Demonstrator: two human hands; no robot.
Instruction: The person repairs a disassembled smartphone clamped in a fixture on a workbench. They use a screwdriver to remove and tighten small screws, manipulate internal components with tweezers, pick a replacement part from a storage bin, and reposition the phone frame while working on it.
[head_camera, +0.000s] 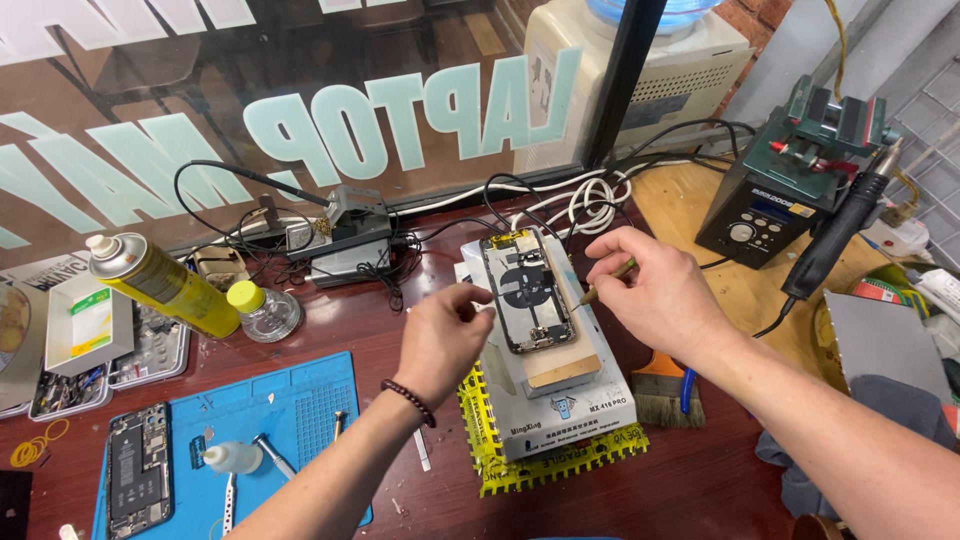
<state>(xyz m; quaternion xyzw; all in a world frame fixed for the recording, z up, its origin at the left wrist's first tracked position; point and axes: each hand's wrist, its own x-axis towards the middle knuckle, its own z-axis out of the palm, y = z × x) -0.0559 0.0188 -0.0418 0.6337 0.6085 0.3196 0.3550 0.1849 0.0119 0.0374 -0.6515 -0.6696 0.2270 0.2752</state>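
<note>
An opened phone (526, 290) lies flat, insides up, showing a dark round coil and metal shields. It rests lengthwise on a tan pad atop a grey heating block (560, 385) at the middle of the table. A thin brown-handled tool (605, 281), gripped by the right hand (650, 290), slants down to the phone's right edge. The left hand (440, 335) touches its left edge.
</note>
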